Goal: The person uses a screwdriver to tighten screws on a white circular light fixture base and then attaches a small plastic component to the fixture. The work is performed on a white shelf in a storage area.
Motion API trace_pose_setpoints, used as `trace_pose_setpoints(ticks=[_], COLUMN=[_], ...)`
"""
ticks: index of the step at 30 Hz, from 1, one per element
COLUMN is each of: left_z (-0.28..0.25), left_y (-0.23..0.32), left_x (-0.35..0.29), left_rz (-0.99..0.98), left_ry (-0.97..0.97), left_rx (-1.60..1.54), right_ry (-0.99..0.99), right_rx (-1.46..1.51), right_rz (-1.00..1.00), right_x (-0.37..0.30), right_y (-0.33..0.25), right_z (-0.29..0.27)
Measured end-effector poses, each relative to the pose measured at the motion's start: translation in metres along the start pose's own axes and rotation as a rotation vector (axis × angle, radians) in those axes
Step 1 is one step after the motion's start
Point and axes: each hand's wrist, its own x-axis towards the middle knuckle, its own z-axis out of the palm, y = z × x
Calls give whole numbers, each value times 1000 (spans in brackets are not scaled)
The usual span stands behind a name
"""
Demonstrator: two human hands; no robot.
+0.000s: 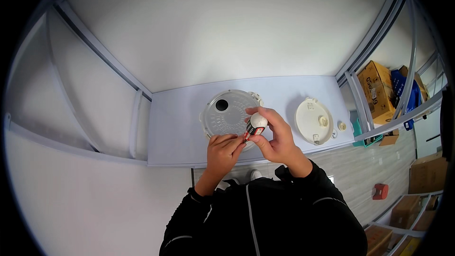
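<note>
Above the near part of the round pale fixture, I hold a small white bottle with a red and black label. My right hand is closed around its rounded white end, thumb on one side and fingers on the other. At its narrow lower end, the fingers of my left hand are pinched together; what exactly they grip there is hidden. The fixture lies flat on the table, a black disc on its ribbed, clear-looking face. Its near edge is partly covered by my hands.
To the right on the white table lies a round cream cover with a cream ring in it. Small round parts sit beside it. Metal frame bars rise at both sides; cardboard boxes and a red stool stand right.
</note>
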Motion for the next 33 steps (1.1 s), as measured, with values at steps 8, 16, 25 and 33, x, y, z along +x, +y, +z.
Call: trace_pose_setpoints(ticks=[8,16,25,33], left_z=[1,2,2,5], left_y=[-2,-5,-6,-3], left_x=[-2,-5,-7,-7], left_rz=[17,42,12,11], left_ry=[4,4,-50,5], left_rx=[18,60,34,23], right_ry=[-53,-19,24,-70], right_rx=[51,-167,-139,-144], right_rz=[36,-129,-196,-76], right_x=[9,15,20,18], right_y=[-13,-13,-23,-22], right_z=[-2,-3,6,-7])
